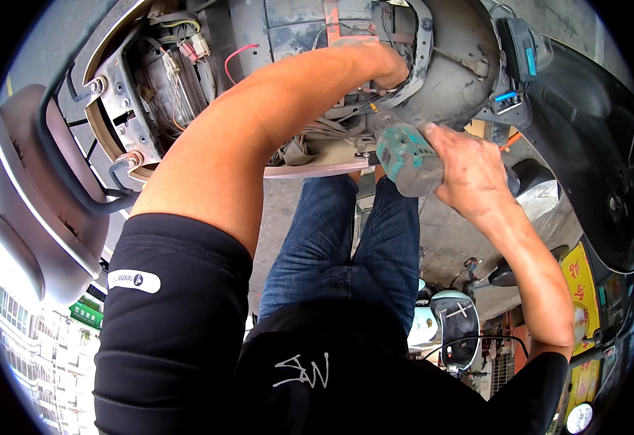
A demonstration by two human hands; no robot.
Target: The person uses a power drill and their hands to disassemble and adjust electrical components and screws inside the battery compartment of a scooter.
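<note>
My right hand (pixel 469 167) grips a teal and grey cordless power tool (pixel 407 156), whose yellow-tipped nose points up into an opened scooter body (pixel 273 29). My left hand (pixel 389 67) reaches into that body, fingers curled down beside a metal bracket and black cables, just beyond the tool's nose; what its fingertips hold is hidden. An orange-red bracket (pixel 333 20) and a loose red wire (pixel 238 52) lie near it. At the left of the body, a finned metal part (pixel 186 90) with connectors and wires shows.
A grey top case (pixel 41 196) and black rail stand at the left. A raised black seat (pixel 585 145) fills the right. Below are my jeans-clad legs, grey pavement (pixel 462 239), another parked scooter (pixel 454 326) and a yellow sign (pixel 578 290).
</note>
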